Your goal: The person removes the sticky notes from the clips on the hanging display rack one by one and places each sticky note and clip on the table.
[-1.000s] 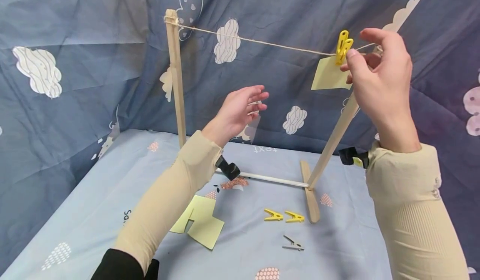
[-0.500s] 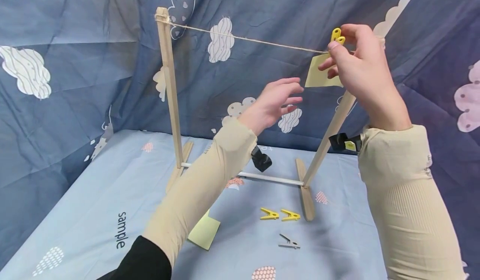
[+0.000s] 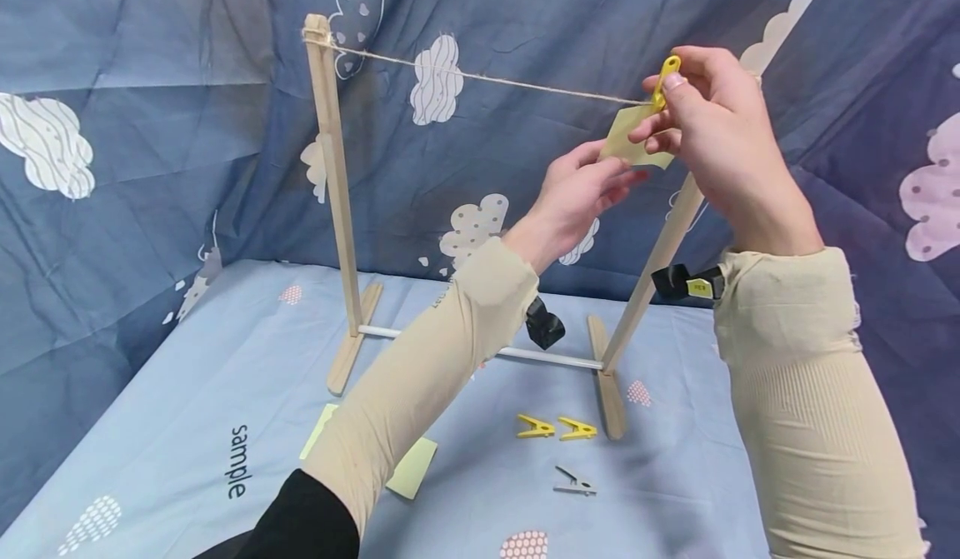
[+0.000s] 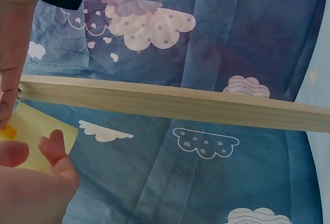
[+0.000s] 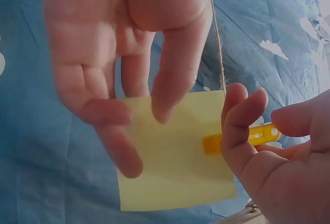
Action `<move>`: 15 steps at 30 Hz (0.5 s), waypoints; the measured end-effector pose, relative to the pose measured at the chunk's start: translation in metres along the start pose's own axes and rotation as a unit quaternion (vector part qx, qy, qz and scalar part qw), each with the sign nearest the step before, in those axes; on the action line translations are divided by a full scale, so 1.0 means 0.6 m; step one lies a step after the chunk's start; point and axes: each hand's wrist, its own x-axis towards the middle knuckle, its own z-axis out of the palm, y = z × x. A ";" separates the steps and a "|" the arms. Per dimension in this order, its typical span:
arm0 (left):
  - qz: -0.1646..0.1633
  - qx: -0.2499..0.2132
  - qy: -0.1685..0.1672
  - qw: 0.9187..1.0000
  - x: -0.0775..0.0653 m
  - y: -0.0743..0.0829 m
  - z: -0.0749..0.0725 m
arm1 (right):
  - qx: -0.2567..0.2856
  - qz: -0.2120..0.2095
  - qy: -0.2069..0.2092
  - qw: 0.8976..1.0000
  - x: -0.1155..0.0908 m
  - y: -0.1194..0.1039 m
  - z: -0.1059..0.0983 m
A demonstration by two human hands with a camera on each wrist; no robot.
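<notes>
In the head view, a yellow sticky note (image 3: 628,132) hangs at the right part of a string (image 3: 525,84). My right hand (image 3: 723,126) pinches a yellow clothespin (image 3: 666,80) at the note's top edge, thumb in front. From below left, my left hand (image 3: 573,197) holds the note's lower left edge, its thumb over the front and a finger behind. The right wrist view shows the clothespin's tip (image 5: 212,144) overlapping the sticky note (image 5: 170,177), with the left hand (image 5: 118,64) reaching in from the top. The left wrist view shows the note (image 4: 38,123) only partly.
The string is tied between two wooden posts (image 3: 337,184), joined low by a white rod (image 3: 555,359). Two yellow clothespins (image 3: 536,426) and a grey clothespin (image 3: 576,482) lie on the blue cloth. More sticky notes (image 3: 413,467) lie partly hidden beneath the left forearm.
My left hand has moved right and up to the note, taking its lower left edge. My right fingers have closed on the clothespin. The note now tilts and bends slightly.
</notes>
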 end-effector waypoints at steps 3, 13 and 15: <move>0.012 0.011 0.007 1.000 0.002 -0.002 -0.001 | -0.029 -0.005 -0.002 1.000 -0.002 0.000 -0.001; 0.025 0.032 0.018 0.999 -0.001 0.000 -0.006 | -0.096 -0.029 0.019 0.995 -0.002 0.001 -0.006; 0.027 0.037 0.017 0.999 -0.002 0.001 -0.007 | -0.123 -0.034 0.027 0.992 -0.002 0.001 -0.006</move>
